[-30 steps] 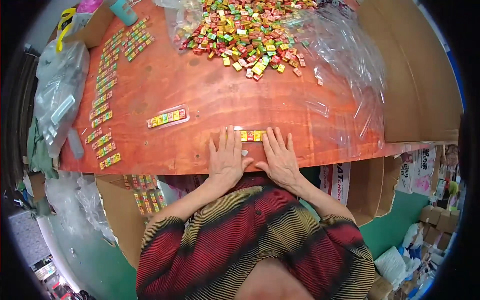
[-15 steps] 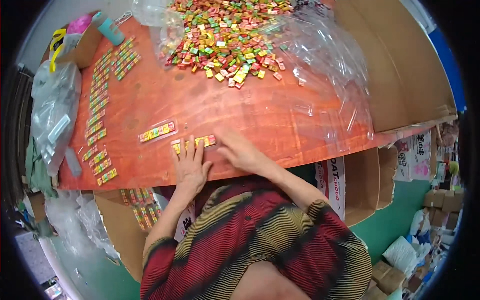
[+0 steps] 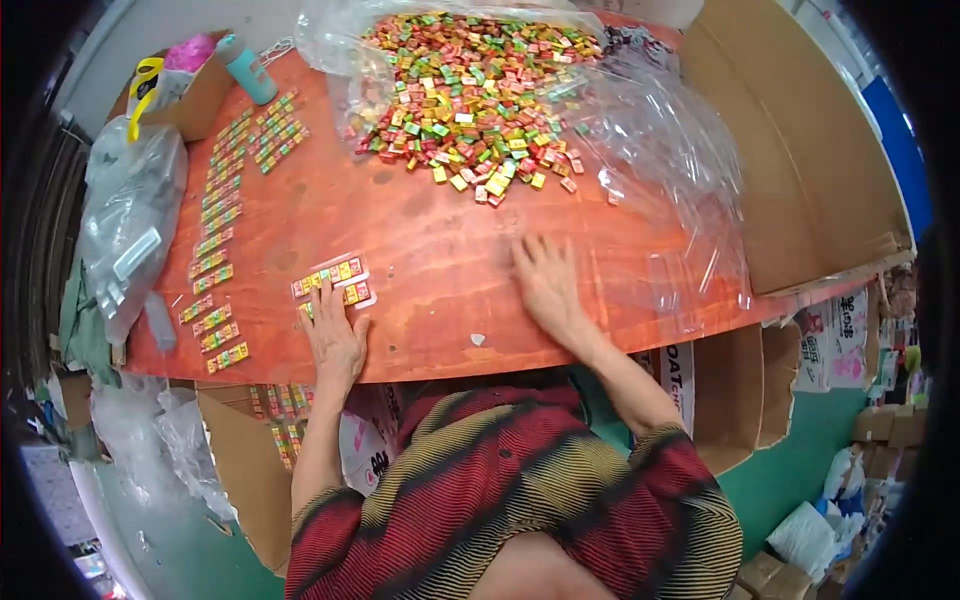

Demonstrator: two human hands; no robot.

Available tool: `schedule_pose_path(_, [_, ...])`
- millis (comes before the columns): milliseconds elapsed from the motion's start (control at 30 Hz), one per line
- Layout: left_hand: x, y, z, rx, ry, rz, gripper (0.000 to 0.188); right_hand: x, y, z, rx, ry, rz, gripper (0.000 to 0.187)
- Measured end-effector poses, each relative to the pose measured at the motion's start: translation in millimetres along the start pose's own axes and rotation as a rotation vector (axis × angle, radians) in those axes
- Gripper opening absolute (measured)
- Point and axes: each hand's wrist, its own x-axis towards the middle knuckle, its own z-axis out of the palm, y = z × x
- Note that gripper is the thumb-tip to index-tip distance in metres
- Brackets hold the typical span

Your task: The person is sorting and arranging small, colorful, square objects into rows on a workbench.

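Note:
Two clear plastic trays, each with a row of small wrapped blocks, lie side by side on the orange-red table. The farther tray (image 3: 345, 271) shows most of its row; the nearer tray (image 3: 357, 294) is largely covered by my left hand (image 3: 337, 345). That hand rests flat, its fingers stretched out over both trays. To the right, my right hand (image 3: 549, 290) is over bare tabletop, empty and with fingers apart, its fingertips slightly blurred. Beyond it spreads a big heap of loose red, yellow and green blocks (image 3: 490, 110).
Finished-looking rows of blocks (image 3: 215, 215) line the table's left side. Clear plastic sheeting (image 3: 670, 150) and a tall cardboard box (image 3: 800, 150) stand at right. At back left are a turquoise bottle (image 3: 247, 70) and a plastic bag (image 3: 130, 210). A white scrap (image 3: 478, 340) lies near the front edge.
My left hand has moved left with the nearer tray, now beside the farther one. My right hand has left that tray and moved right toward the heap. The view has shifted slightly.

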Motion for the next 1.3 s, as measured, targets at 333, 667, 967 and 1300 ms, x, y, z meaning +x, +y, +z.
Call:
schedule_pose_path(333, [29,-4,-16,0.126,0.087,-0.097,0.054,4,-29,-12,0.431,-0.043,-0.115,0.045])
schedule_pose_path(667, [184,103,55,-0.162,0.158,0.37,0.053,145,13,33,0.031,0.094,-0.016,0.058])
schedule_pose_path(967, [122,87,54,-0.272,0.064,0.371,0.049,83,17,19,0.195,0.044,-0.258,0.036])
schedule_pose_path(1300, [126,103,44,-0.293,0.11,0.36,0.049,49,11,5,0.422,0.195,-0.124,0.032])
